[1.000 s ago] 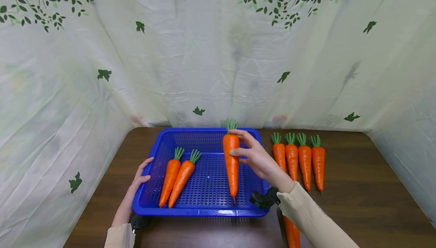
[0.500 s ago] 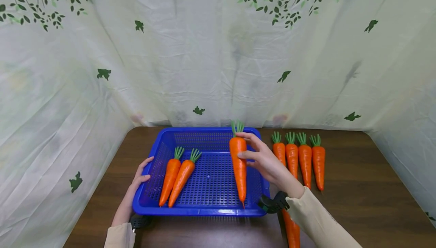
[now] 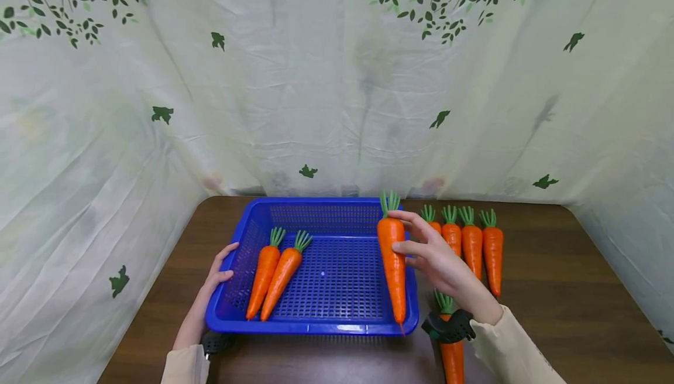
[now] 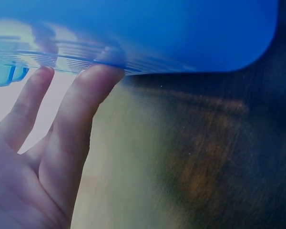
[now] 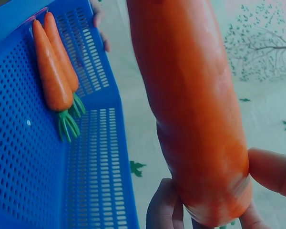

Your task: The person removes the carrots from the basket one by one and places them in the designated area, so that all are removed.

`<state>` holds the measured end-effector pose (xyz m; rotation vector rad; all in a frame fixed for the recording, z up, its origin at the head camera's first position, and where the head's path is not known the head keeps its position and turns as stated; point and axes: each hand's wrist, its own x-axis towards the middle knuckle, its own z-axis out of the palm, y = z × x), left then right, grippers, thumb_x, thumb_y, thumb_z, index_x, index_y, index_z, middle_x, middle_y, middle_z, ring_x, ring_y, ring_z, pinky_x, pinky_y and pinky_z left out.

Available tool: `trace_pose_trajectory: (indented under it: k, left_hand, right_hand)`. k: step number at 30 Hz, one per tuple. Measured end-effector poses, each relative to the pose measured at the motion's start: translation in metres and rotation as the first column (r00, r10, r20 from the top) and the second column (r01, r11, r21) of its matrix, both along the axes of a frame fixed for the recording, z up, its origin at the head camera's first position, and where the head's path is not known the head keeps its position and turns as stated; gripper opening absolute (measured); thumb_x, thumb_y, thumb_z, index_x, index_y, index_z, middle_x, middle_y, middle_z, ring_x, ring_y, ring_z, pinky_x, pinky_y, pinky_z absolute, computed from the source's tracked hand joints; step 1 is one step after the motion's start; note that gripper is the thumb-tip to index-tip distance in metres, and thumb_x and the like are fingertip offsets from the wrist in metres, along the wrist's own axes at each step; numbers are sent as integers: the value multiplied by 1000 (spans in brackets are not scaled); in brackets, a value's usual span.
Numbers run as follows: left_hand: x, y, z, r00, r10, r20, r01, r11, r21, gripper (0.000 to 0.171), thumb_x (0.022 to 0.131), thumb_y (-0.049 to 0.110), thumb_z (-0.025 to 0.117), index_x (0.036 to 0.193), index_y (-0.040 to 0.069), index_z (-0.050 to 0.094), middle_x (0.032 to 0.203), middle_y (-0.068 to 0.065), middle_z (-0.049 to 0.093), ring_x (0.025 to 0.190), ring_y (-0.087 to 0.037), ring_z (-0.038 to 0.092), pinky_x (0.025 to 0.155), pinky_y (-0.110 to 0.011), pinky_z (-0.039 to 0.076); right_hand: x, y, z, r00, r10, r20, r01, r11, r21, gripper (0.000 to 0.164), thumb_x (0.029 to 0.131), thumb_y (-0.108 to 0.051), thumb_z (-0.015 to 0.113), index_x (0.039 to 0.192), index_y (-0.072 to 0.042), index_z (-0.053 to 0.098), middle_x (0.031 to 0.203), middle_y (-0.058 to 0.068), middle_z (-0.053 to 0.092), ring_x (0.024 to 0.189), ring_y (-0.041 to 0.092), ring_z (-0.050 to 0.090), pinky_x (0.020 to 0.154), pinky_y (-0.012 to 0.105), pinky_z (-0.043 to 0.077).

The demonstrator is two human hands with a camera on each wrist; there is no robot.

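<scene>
My right hand point(image 3: 444, 264) pinches an orange carrot point(image 3: 392, 264) with a green top, thumb on one side and fingers on the other. The carrot hangs upright, top up, over the right side of a blue plastic basket point(image 3: 316, 328); the right wrist view shows the carrot point(image 5: 193, 105) up close. Outside the basket's left wall is my left hand point(image 3: 217, 273), its fairly straight fingers touching the side, as the left wrist view also shows with the thumb point(image 4: 83, 105). Inside at the left lie two carrots, one point(image 3: 263, 276) beside the other point(image 3: 284, 278).
Several carrots stand in a row on the brown table point(image 3: 558, 278) right of the basket, the rightmost carrot point(image 3: 492, 255) fully visible. Another carrot point(image 3: 453, 360) lies nearer the front, partly behind the right wrist's black strap point(image 3: 450, 326). A leaf-printed curtain point(image 3: 337, 79) surrounds the table.
My right hand has carried the held carrot rightwards and slightly down, from inside the basket's outline to its right edge. My left hand, the basket and the two carrots in it have stayed put.
</scene>
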<state>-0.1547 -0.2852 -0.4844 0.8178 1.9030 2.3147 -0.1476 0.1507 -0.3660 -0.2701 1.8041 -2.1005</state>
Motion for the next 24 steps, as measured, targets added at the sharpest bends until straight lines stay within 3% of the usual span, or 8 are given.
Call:
trace_pose_trajectory:
  k: [7, 14, 20, 24]
  left_hand:
    - [2, 0, 0, 999, -28, 27, 27, 999, 28, 69, 89, -8, 19, 142, 30, 42, 131, 8, 48, 114, -7, 50, 91, -20, 41]
    - [-3, -1, -2, 998, -61, -28, 62, 997, 41, 74, 85, -11, 18, 142, 28, 43, 131, 8, 49, 114, -6, 50, 91, -18, 40]
    - [-6, -2, -2, 997, -64, -52, 66, 997, 37, 76, 82, -11, 19, 141, 30, 45, 130, 10, 50, 112, -5, 50, 90, -17, 40]
    - [-3, -1, -1, 998, -51, -25, 52, 998, 32, 74, 85, -10, 19, 141, 30, 44, 130, 9, 49, 112, -6, 50, 90, -18, 41]
  right_hand:
    - [8, 16, 1, 1000, -6, -9, 6, 1000, -2, 58, 92, -7, 58, 144, -11, 34, 148, 10, 24, 101, 26, 47, 83, 35, 44]
    - [12, 22, -3, 1000, -13, 14, 13, 1000, 0, 59, 92, -8, 57, 145, -12, 32, 149, 10, 24, 95, 22, 49, 78, 32, 44]
    - [14, 26, -6, 999, -22, 30, 22, 1000, -1, 59, 92, -7, 57, 145, -12, 32, 148, 12, 24, 101, 25, 46, 79, 35, 42]
    - [16, 28, -6, 999, -29, 23, 29, 1000, 3, 58, 92, -7, 57, 144, -11, 33, 147, 13, 25, 99, 25, 46, 77, 34, 41]
